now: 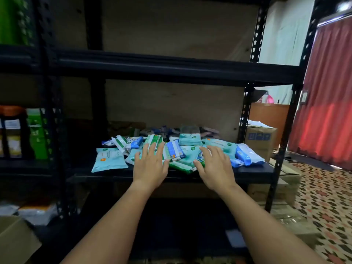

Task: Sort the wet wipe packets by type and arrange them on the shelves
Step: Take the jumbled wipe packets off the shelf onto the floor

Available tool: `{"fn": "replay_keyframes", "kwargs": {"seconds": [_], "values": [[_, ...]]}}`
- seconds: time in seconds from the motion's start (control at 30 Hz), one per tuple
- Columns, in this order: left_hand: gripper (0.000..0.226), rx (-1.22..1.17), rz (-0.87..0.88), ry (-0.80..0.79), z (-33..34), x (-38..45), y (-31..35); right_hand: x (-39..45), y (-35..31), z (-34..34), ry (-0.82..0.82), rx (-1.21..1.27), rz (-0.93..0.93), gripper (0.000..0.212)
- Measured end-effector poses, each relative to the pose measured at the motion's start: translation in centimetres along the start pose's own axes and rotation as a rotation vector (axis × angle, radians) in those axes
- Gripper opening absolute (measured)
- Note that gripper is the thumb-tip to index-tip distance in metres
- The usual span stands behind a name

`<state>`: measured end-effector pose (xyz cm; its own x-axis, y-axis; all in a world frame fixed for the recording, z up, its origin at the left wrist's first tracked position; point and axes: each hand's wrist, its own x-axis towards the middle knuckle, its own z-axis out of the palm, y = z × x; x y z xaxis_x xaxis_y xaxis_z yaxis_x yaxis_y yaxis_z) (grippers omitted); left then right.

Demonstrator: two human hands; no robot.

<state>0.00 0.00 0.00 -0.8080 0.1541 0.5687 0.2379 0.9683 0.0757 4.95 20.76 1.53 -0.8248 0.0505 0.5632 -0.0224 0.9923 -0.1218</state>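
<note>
Neither grip has hold of anything: the left hand (150,166) and the right hand (215,168) are both stretched forward with fingers straight and slightly spread, palms down over the near edge of the heap. Whether the fingertips actually touch the packets cannot be told.

Just beyond the hands, the wet wipe packets (171,151) lie jumbled on the middle shelf (253,171) of a black metal rack. Several types are mixed: a pale teal packet (108,161) lies apart at the left end, a blue and white packet (247,155) sits at the right end close to the shelf edge, and a green packet (181,165) lies between the two hands at the front lip. Darker packets farther back are too dim to identify.

Sorting looks unstarted, since nothing is grouped. The risk, as I judge it, is in sweeping flat hands through a loose, slippery pile: front packets could slide off the lip, and the right-end one could be nudged off the side. Similar teal and green tones in this dim light could also cause mis-sorting.

Above, the upper shelf (171,70) is in view.
</note>
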Motion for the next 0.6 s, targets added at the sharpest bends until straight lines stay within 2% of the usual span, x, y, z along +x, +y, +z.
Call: {"fn": "replay_keyframes", "kwargs": {"seconds": [0.27, 0.43, 0.6], "values": [[0.058, -0.030, -0.113, -0.125, -1.5, 2.0, -1.7, 1.1, 0.6, -1.1, -0.115, -0.041, -0.018, 0.049], [0.051, -0.012, -0.153, -0.180, -0.3, 5.5, -2.4, 4.1, 1.2, 0.6, -0.181, -0.063, 0.000, 0.050], [0.061, 0.043, -0.179, -0.236, 3.0, 10.0, -3.5, 8.5, 2.1, 4.2, -0.209, -0.114, -0.009, 0.050]]}}
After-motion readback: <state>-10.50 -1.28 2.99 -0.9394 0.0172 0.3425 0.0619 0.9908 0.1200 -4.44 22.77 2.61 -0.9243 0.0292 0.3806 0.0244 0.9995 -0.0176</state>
